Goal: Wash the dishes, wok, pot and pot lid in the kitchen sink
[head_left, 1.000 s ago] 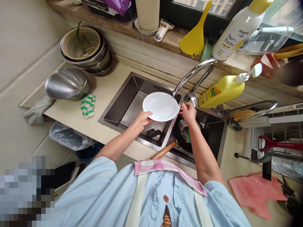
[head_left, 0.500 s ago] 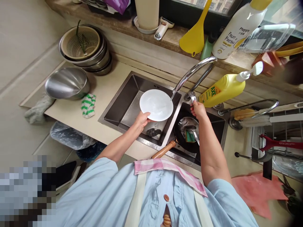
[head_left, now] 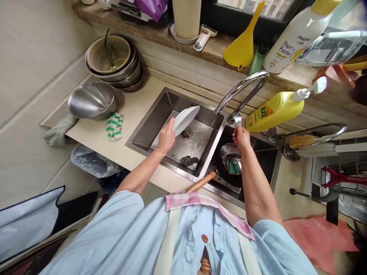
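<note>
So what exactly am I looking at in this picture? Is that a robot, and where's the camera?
There's no robot here, just a person's own two bare hands. The camera is worn on the head, looking forward and down. The left hand holds a white plate, tilted over the left basin. The right hand is on the tap lever. A dark scrubber lies in the left basin; in the right basin sits a pan with a sponge in it. On the counter, farther left, are a metal bowl and a striped cloth.
</note>
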Demonstrator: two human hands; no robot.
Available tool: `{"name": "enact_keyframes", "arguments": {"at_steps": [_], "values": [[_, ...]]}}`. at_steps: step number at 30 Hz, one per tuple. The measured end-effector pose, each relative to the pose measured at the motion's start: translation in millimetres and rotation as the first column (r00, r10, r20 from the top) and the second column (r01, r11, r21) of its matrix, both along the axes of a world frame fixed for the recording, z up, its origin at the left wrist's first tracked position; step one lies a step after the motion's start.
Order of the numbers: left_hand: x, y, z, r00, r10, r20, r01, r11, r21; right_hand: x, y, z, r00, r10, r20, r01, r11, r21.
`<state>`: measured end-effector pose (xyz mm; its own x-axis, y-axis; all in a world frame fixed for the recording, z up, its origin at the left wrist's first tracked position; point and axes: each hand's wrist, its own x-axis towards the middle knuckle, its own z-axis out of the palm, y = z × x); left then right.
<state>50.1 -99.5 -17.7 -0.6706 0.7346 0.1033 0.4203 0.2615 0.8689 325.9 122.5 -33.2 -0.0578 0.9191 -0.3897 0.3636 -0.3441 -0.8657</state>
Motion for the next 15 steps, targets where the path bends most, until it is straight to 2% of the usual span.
{"name": "enact_keyframes", "arguments": {"at_steps": [2,4,5,7,9,10,12,14,15], "values": [[-6.9,-10.0,7.0,0.999,0.007,-0.039,-0.007,1.000,0.005,6.2,-12.4,1.8,0.977,-0.027,0.210,-0.015,0.981,0.196],[-12.1,-18.3,9.7,0.991,0.131,0.021,-0.132,0.991,0.025,7.7,-32.2,3.6,0.942,-0.025,0.335,-0.108,0.922,0.372],[-13.5,-21.8,9.5,0.968,0.226,0.106,-0.230,0.973,0.034,4.9,-44.4,4.2,0.939,0.029,0.342,-0.175,0.897,0.406],[-12.9,-27.4,7.0,0.850,0.358,0.386,-0.397,0.917,0.023,-9.3,-71.7,5.7,0.934,0.261,0.242,-0.335,0.875,0.349],[-6.1,-31.6,3.6,0.648,0.337,0.683,-0.461,0.887,0.000,-32.9,-100.4,8.5,0.872,0.489,0.009,-0.481,0.855,0.191],[-0.1,-33.5,2.5,0.545,0.288,0.787,-0.465,0.885,-0.001,-46.2,-114.5,10.9,0.825,0.551,-0.124,-0.540,0.834,0.109],[16.3,-37.7,2.5,0.397,0.210,0.893,-0.447,0.895,-0.012,-71.6,-140.9,17.4,0.742,0.579,-0.339,-0.620,0.785,-0.016],[34.8,-44.7,5.3,0.340,0.203,0.918,-0.410,0.911,-0.049,-91.9,-162.0,24.6,0.719,0.546,-0.430,-0.630,0.773,-0.071],[42.5,-49.3,6.8,0.344,0.214,0.914,-0.387,0.919,-0.069,-99.8,-169.1,27.8,0.762,0.497,-0.415,-0.580,0.809,-0.097]]}}
